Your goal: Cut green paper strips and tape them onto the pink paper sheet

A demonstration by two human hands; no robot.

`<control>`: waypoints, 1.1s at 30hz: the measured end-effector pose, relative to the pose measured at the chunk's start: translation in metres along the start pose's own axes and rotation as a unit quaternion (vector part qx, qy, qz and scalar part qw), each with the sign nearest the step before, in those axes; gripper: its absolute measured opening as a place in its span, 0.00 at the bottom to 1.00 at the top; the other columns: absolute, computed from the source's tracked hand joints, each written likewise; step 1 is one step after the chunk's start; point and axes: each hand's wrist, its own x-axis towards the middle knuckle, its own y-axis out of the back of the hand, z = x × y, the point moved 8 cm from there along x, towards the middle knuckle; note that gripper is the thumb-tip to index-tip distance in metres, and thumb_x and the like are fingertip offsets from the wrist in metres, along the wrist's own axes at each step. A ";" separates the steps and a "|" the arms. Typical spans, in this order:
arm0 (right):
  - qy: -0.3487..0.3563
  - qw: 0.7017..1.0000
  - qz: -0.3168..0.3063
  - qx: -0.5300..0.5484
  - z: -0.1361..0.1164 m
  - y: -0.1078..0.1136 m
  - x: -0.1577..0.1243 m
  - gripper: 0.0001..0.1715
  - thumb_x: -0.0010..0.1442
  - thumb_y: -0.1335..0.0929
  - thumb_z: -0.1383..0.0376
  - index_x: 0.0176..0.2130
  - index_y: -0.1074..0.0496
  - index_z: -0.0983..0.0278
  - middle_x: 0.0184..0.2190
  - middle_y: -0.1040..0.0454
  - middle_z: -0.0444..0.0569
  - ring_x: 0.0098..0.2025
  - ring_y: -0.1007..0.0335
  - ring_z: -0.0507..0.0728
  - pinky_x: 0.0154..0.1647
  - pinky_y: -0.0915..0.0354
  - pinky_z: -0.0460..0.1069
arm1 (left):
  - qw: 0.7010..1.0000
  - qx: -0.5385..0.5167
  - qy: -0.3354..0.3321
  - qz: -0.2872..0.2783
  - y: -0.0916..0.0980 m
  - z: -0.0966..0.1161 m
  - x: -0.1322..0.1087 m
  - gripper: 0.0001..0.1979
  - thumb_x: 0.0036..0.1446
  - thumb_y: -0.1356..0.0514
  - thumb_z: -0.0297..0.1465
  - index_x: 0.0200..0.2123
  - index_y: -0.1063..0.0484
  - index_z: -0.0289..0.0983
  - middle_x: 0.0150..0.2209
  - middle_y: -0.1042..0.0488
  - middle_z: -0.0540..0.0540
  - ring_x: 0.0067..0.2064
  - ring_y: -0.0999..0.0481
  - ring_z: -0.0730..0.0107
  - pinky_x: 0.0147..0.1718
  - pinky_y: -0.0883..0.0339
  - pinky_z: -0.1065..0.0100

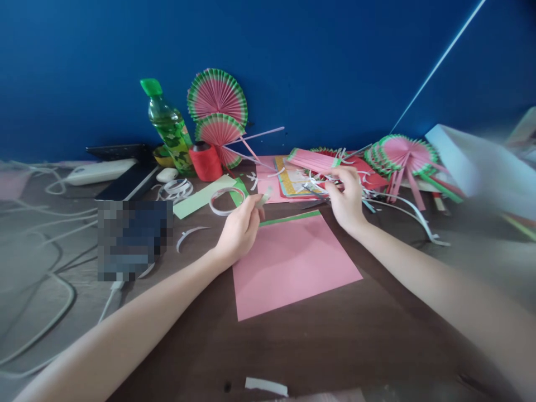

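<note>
Left hand [243,226] pinches a pale piece [265,197]; right hand [347,195], we can't tell: a sweep could scatter white strips [313,182]!

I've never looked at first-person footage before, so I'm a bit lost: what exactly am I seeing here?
There's no machine here, just a person's two bare hands. The single picture comes from a camera worn on the head, looking forward and down, so the forearms reach in from the bottom.

The left hand pinches a small pale piece, too blurred to name. The right hand is at a tangle of white strips; I can't tell whether it grips any.

Between the forearms lies a pink sheet with a green far edge. Beyond are a tape-like ring, a red spool, a green-capped bottle and pleated fans near a blue wall.
</note>
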 end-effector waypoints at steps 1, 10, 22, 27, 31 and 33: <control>0.009 0.999 -0.035 0.028 -0.012 -0.006 -0.003 0.11 0.51 0.37 0.72 0.31 0.28 0.62 0.36 0.32 0.49 0.43 0.37 0.57 0.42 0.38 0.54 | 1.000 -0.009 -0.023 -0.008 -0.002 0.003 -0.001 0.14 0.58 0.56 0.23 0.45 0.39 0.35 0.31 0.30 0.47 0.30 0.32 0.75 0.32 0.36 0.70; -0.063 0.917 -0.326 0.222 -0.066 -0.062 -0.057 0.13 0.55 0.34 0.61 0.41 0.28 0.61 0.43 0.30 0.49 0.42 0.33 0.54 0.41 0.35 0.50 | 0.990 -0.131 0.000 -0.051 -0.013 0.010 -0.001 0.19 0.60 0.53 0.25 0.55 0.44 0.40 0.35 0.27 0.47 0.34 0.27 0.76 0.37 0.33 0.70; -0.113 0.942 -0.243 0.203 -0.051 -0.052 -0.053 0.14 0.58 0.36 0.58 0.35 0.24 0.61 0.31 0.25 0.45 0.34 0.31 0.53 0.36 0.35 0.49 | 0.960 -0.258 0.094 -0.059 -0.025 -0.004 -0.001 0.16 0.58 0.51 0.26 0.50 0.45 0.38 0.28 0.30 0.51 0.29 0.28 0.76 0.33 0.34 0.69; -0.153 0.930 -0.228 0.245 -0.046 -0.053 -0.053 0.10 0.55 0.34 0.61 0.32 0.25 0.63 0.28 0.26 0.44 0.29 0.32 0.51 0.33 0.35 0.47 | 0.981 -0.162 0.101 -0.038 -0.018 -0.006 -0.001 0.16 0.55 0.50 0.23 0.48 0.42 0.38 0.26 0.30 0.54 0.29 0.29 0.76 0.31 0.36 0.71; -0.181 0.910 -0.253 0.272 -0.044 -0.058 -0.058 0.11 0.55 0.34 0.59 0.31 0.26 0.64 0.26 0.27 0.44 0.30 0.32 0.51 0.34 0.36 0.47 | 0.985 -0.147 0.080 -0.044 -0.017 -0.001 0.000 0.16 0.55 0.50 0.23 0.47 0.43 0.38 0.25 0.30 0.54 0.28 0.29 0.76 0.29 0.38 0.72; -0.182 0.911 -0.253 0.269 -0.044 -0.059 -0.059 0.11 0.53 0.33 0.58 0.30 0.27 0.64 0.26 0.27 0.44 0.30 0.32 0.51 0.34 0.36 0.47 | 0.985 -0.153 0.067 -0.054 -0.018 0.002 0.000 0.16 0.55 0.50 0.23 0.47 0.43 0.38 0.25 0.29 0.54 0.29 0.29 0.76 0.30 0.38 0.72</control>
